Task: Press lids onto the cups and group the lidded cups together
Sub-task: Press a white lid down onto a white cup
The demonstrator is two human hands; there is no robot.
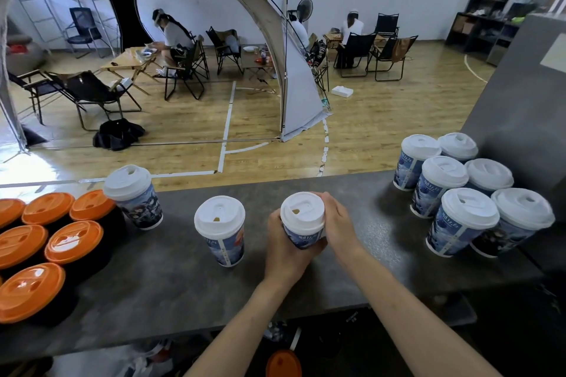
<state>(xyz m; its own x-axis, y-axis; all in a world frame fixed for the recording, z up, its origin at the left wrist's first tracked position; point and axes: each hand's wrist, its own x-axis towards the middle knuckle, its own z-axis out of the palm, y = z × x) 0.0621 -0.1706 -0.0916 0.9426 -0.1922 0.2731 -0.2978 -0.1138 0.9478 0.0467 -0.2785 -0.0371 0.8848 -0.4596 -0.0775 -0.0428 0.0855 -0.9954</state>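
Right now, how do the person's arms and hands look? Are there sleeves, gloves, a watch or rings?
The left forearm and the right forearm are bare down to the picture's lower edge; no sleeve shows. The left hand and the right hand wear no gloves. No watch, bracelet or ring is visible.

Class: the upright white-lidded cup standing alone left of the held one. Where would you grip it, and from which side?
Wrap the paper wall below the lid of the lone cup, likely from the near side. It stands upright and tapered with bare counter in front; the held cup sits close on its right.
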